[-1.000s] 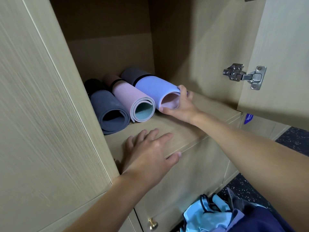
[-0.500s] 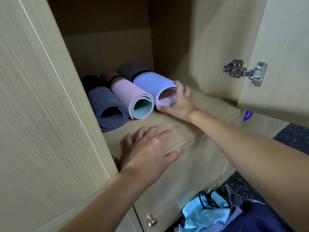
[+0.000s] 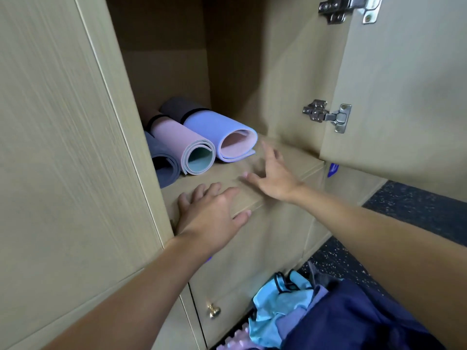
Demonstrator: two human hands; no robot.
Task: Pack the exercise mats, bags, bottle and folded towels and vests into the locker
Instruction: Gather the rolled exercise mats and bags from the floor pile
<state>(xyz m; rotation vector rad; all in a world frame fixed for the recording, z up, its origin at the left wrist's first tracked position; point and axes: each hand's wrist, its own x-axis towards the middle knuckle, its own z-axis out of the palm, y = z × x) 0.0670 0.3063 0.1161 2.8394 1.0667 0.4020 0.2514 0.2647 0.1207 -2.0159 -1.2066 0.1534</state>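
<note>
Right hand spread, holding nothing — left hand flat; blue mat rolled loose, pink inside.

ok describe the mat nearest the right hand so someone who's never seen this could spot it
Look in the open wooden locker, at the three rolled mats lying side by side on its shelf. It is the rightmost roll, closest to the right hand. Unlike the pink mat and the dark grey mat, it is light blue outside with a pink inner face.
</note>
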